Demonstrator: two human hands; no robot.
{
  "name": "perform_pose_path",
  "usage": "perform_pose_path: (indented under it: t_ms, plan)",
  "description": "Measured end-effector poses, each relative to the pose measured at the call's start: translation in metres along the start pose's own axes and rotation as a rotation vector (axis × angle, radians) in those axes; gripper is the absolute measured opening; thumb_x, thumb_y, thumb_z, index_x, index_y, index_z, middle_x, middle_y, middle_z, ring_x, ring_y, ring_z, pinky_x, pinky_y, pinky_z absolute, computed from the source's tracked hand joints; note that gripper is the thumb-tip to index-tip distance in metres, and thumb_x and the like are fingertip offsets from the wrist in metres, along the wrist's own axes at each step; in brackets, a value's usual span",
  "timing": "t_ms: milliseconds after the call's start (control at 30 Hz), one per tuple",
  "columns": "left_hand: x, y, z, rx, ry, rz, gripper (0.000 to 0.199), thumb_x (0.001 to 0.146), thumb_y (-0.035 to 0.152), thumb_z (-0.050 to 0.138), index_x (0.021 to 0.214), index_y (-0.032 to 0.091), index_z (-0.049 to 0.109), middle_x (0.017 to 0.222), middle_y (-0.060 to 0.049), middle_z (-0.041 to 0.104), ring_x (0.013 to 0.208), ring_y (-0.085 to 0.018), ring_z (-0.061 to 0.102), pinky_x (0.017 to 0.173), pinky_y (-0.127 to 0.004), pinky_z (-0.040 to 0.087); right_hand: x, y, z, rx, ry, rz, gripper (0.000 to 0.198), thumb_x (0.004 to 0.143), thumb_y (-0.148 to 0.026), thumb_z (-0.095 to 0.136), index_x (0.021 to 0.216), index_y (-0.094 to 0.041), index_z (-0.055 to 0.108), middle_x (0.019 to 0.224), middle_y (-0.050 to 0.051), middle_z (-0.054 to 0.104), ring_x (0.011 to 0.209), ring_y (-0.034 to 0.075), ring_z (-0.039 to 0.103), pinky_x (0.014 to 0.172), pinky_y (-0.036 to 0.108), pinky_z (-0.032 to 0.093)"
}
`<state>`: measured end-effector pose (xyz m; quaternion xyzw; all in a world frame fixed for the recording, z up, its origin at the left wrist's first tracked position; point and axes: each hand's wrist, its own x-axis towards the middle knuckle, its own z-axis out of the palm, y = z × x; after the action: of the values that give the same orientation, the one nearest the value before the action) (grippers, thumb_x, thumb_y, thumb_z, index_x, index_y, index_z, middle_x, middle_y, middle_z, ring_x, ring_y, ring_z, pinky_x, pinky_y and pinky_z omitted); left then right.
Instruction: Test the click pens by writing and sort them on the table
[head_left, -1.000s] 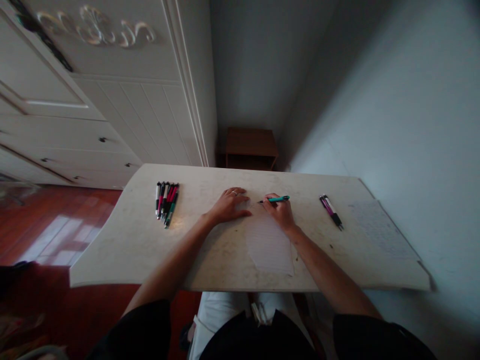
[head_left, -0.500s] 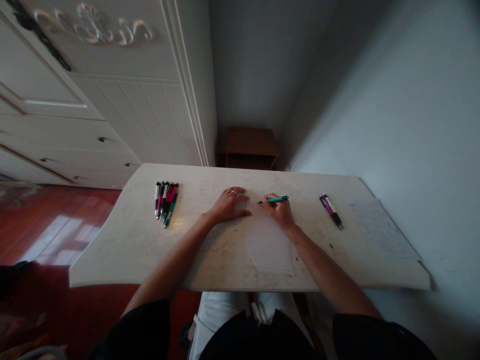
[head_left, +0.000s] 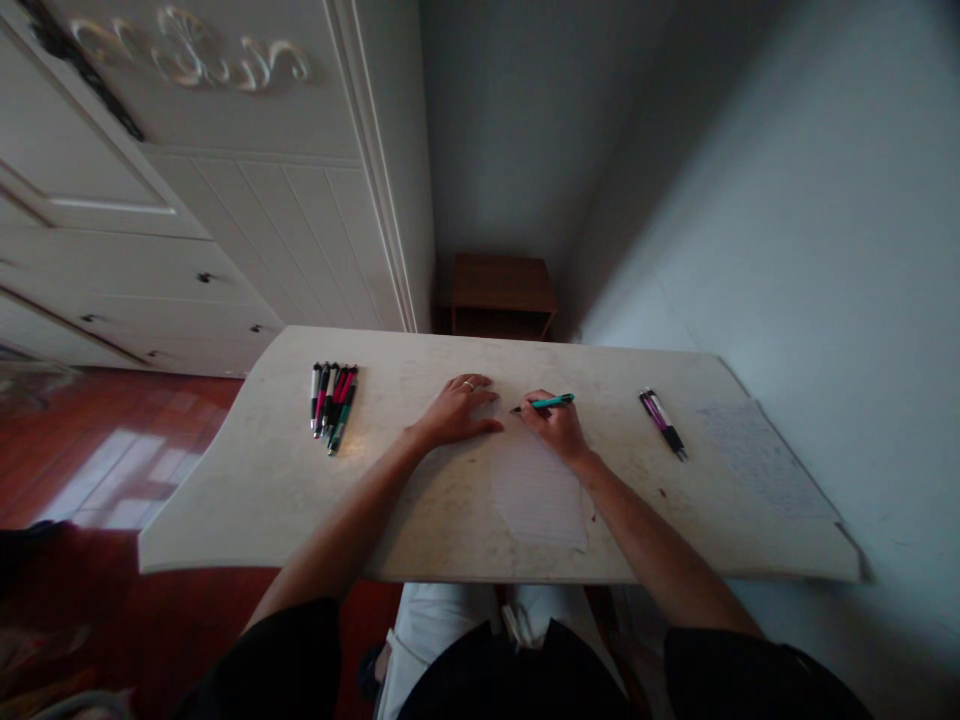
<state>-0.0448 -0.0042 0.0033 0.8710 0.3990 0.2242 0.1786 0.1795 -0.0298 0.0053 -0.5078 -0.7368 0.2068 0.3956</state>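
A teal pen [head_left: 553,401] with a dark grip is pinched in the fingers of my right hand [head_left: 556,426], its tip down at the upper part of a lined sheet of paper [head_left: 538,495]. Flat on the left edge of that sheet lies my left hand [head_left: 454,410], fingers spread, a ring on one of them. The paper's upper end is partly hidden by both hands. Any writing on it is too faint to make out.
Several pens [head_left: 332,402] lie bunched at the table's left. Purple and black pens [head_left: 663,424] rest to the right, beside a sheet covered in writing [head_left: 761,455]. The white table [head_left: 240,500] meets the wall on its right; a brown wooden stand [head_left: 504,283] is beyond.
My right hand and the teal pen have shifted slightly left and down across the paper. My left hand stays where it was.
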Motion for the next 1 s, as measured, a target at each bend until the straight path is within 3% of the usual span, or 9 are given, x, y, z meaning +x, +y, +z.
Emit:
perform_pose_path:
  t_ms: [267, 1000]
  plan:
    - [0.0004, -0.0013, -0.0003, 0.003, 0.006, 0.015, 0.056, 0.077, 0.06, 0.066, 0.117, 0.021, 0.067, 0.131, -0.013, 0.057, 0.127, -0.029, 0.047, 0.107, -0.045, 0.037, -0.0004, -0.0069, -0.0019, 0.043, -0.072, 0.003, 0.024, 0.085, -0.035, 0.052, 0.078, -0.018, 0.067, 0.072, 0.006, 0.069, 0.065, 0.018, 0.063, 0.063, 0.027, 0.049]
    - [-0.0003, -0.0012, 0.001, 0.003, 0.024, 0.025, 0.056, 0.076, 0.059, 0.067, 0.116, 0.02, 0.068, 0.13, -0.013, 0.058, 0.126, -0.029, 0.048, 0.106, -0.044, 0.038, -0.0005, -0.0052, -0.0004, 0.051, -0.057, -0.049, 0.023, 0.087, -0.032, 0.052, 0.079, -0.017, 0.067, 0.076, 0.006, 0.071, 0.068, 0.019, 0.066, 0.066, 0.027, 0.05]
